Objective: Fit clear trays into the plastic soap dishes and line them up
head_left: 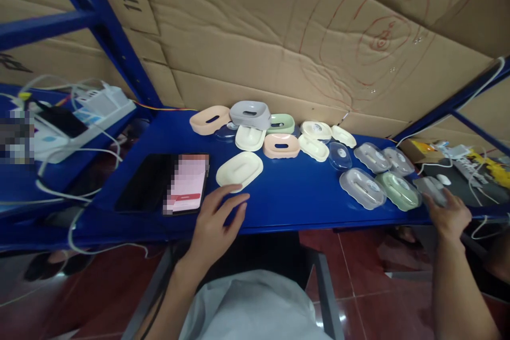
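Observation:
My left hand [217, 218] is open, fingers apart and slightly curled. Its fingertips are at the near edge of a cream oval soap dish piece [239, 169]; whether they touch it I cannot tell. At the table's right end, my right hand [450, 213] is closed on a greyish soap box [432, 190], blurred and partly covered by the fingers. Beside it lie a green soap box [399, 191] and a grey soap box [362, 189], both with clear lids. Further back are a peach soap dish [281, 152], a grey soap dish [255, 122] and several cream parts.
A phone with a lit screen [187, 183] and a dark flat object [143, 183] lie left on the blue table [287, 207]. A white power strip [85, 122] with cables stands further left. Cardboard [247, 37] walls the back. Another dark surface [474, 191] adjoins right.

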Available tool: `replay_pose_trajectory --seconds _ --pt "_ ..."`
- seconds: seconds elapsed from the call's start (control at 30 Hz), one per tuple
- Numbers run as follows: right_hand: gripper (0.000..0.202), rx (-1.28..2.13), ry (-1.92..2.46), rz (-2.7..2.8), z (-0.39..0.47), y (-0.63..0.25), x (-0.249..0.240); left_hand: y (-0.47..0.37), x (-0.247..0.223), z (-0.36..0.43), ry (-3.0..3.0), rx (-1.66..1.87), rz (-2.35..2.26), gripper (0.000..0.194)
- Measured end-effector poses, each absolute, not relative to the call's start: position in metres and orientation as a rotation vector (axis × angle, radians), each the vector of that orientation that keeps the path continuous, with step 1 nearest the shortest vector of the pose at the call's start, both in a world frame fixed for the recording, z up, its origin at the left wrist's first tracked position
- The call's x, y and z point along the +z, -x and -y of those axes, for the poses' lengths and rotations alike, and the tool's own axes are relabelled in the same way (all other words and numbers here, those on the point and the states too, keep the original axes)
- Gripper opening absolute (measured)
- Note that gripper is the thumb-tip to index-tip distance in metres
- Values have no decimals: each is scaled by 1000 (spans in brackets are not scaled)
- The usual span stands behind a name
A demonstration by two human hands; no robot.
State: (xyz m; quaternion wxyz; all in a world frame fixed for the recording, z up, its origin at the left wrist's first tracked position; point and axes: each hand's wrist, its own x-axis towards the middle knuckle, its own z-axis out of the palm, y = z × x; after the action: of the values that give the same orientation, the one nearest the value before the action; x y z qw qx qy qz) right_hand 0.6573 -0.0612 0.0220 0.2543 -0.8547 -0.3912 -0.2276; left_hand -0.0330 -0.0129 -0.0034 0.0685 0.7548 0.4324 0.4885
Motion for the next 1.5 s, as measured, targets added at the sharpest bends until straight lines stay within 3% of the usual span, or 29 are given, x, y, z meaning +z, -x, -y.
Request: replay_pose_trajectory --seconds 0.3,0.47,0.63,0.73,0.8,0.93,1.03,1.33,1.43,1.5 --pt "74 -276 2321 1286 52 -639 12 29 -9 -10 -2478 1056 -1646 38" --pt "83 -310 2297 1162 55 -614 20 31 -15 -6 -2492 1070 -1632 28" --pt "65 -604 1909 1117 52 -509 44 30 -15 -6 -2529 1090 -1467 18" --pt "48 -264 1710 1824 18 -413 51 28 -16 -4 -2499 1076 -1419 22" --pt "48 -82 1559 2166 -18 -357 46 27 -17 -2 -2457 1080 -1440 25" --pt "57 33 1460 2391 -93 -294 26 28 -17 1 -2370 1047 -1418 34" --pt "46 90 1450 2388 -123 -280 19 31 -14 2 -2241 994 -1390 57" --pt "33 181 1179 2377 -34 -249 21 35 -12 1 -2050 996 -1329 90" --pt "36 205 1097 2446 -13 -234 10 38 -17 -1 -2058 988 -1260 87" --pt "40 222 1049 2476 -10 -229 6 39 -20 -1 -2093 977 -1232 75"
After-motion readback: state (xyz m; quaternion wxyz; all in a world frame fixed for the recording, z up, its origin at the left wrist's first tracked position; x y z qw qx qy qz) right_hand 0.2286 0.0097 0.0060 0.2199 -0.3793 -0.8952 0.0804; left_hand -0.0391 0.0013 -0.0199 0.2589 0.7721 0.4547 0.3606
